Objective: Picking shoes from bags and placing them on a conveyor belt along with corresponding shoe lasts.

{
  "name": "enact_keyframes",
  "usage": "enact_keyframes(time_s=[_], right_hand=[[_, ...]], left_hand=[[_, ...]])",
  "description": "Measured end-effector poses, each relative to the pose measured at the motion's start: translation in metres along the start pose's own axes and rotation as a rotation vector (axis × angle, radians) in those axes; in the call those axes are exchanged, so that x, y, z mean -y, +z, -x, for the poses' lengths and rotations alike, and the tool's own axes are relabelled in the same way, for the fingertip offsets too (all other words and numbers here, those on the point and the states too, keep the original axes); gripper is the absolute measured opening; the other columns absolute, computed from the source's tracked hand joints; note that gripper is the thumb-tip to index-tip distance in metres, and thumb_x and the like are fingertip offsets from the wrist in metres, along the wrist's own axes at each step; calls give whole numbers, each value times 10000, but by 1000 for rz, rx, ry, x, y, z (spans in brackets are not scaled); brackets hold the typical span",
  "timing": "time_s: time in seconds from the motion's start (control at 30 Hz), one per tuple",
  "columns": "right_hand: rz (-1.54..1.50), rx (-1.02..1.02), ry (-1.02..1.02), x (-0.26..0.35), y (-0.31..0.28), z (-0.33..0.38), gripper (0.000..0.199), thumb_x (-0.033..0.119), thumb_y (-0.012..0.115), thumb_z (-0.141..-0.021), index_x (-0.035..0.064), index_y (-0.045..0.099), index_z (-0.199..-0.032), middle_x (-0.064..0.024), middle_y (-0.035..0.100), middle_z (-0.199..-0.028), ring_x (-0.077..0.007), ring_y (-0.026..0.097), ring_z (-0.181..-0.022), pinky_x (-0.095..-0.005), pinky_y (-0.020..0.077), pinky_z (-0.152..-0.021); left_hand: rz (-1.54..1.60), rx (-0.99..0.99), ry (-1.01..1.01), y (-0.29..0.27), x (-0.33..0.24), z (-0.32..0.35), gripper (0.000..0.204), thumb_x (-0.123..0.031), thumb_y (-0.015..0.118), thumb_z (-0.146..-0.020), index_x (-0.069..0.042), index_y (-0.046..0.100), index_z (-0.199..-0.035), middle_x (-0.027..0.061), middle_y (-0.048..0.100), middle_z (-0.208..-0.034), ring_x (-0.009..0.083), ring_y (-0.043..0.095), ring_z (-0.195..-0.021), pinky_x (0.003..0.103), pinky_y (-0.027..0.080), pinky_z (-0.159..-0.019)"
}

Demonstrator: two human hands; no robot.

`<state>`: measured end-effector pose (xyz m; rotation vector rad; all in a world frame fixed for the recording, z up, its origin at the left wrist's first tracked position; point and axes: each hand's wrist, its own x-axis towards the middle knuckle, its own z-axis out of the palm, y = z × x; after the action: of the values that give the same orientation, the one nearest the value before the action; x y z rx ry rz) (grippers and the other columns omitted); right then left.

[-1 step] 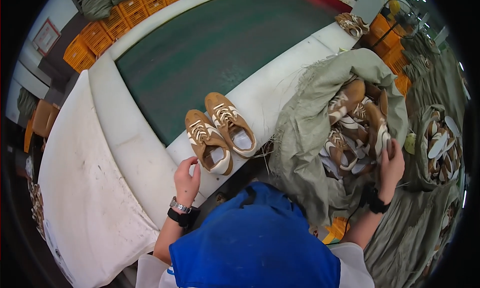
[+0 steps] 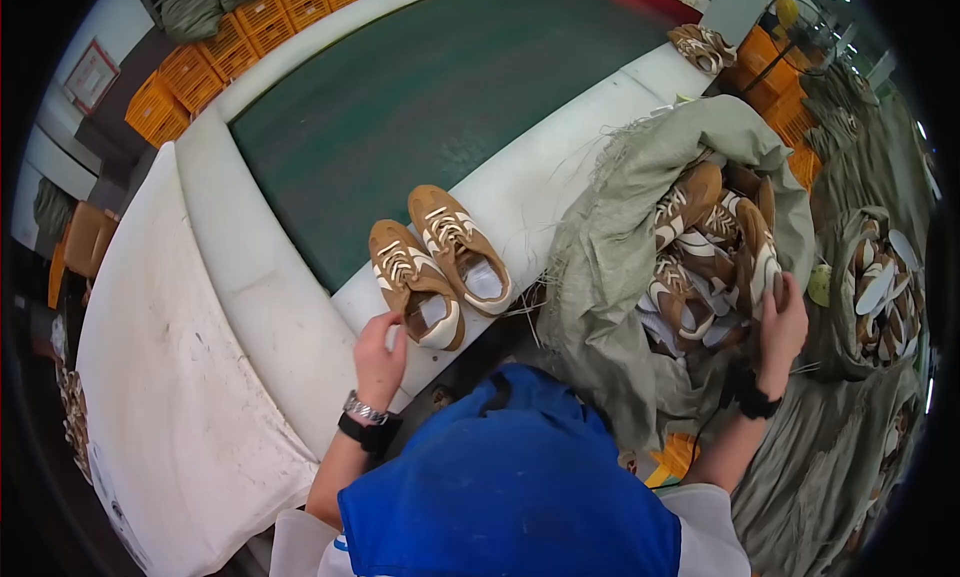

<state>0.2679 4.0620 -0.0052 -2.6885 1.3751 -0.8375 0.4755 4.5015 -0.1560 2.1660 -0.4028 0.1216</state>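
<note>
A pair of brown sneakers with cream stripes and laces stands on the white ledge: the left sneaker (image 2: 412, 282) and the right sneaker (image 2: 462, 247), toes pointing away from me. My left hand (image 2: 380, 362) is beside the left sneaker's heel, fingers bent with the thumb apart, the fingertips close to its collar. To the right, a grey-green woven sack (image 2: 600, 277) gapes wide, filled with several matching sneakers. There my right hand (image 2: 783, 327) reaches over the near rim, its fingers closed on the end of one upright sneaker (image 2: 752, 242).
Beyond the ledge lies a dark green belt (image 2: 400, 127). More sneakers (image 2: 703, 49) sit at its far right end. A white cloth-covered surface (image 2: 180, 377) lies left. Orange crates (image 2: 190, 77) line the back. Another sack (image 2: 850, 307) of shoes stands right.
My left hand has shifted slightly right, nearer the left sneaker's heel. Sneakers in the sack have moved a little under my right hand. The pair on the ledge stays put.
</note>
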Motion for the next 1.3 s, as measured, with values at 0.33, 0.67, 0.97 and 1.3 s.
enact_keyframes(time_s=[0.33,0.67,0.97,1.3], right_hand=[[-261,-34,-54,14,22,14,338,109,645,-749,61,566,-1074,-144,605,-1022,-309,576,-955,-358,445,-814],[-739,-250,67,-4,31,2,326,106,613,-829,1,508,-1120,-109,560,-1092,-181,538,-1008,-296,412,-855],[-1360,335,-158,178,13,47,477,-15,642,-719,29,465,-1160,-64,539,-1073,-169,527,-1004,-298,426,-885],[-1384,1532,-686,283,38,124,582,50,588,-804,88,359,-1338,-104,387,-1335,-163,543,-1005,-276,472,-808]], left_hand=[[-441,467,437,115,-30,-37,271,-155,686,-675,-86,521,-878,98,585,-890,232,536,-928,412,349,-879],[-325,471,546,78,-31,-22,311,-134,680,-682,-63,516,-936,112,550,-914,275,518,-965,415,360,-909],[711,296,17,26,-70,-29,742,-239,734,-692,-24,358,-1294,156,471,-1245,249,432,-1180,355,356,-973],[1543,199,-503,-44,-19,4,679,-531,389,-879,-5,343,-1305,190,456,-1261,295,494,-1118,411,393,-964]])
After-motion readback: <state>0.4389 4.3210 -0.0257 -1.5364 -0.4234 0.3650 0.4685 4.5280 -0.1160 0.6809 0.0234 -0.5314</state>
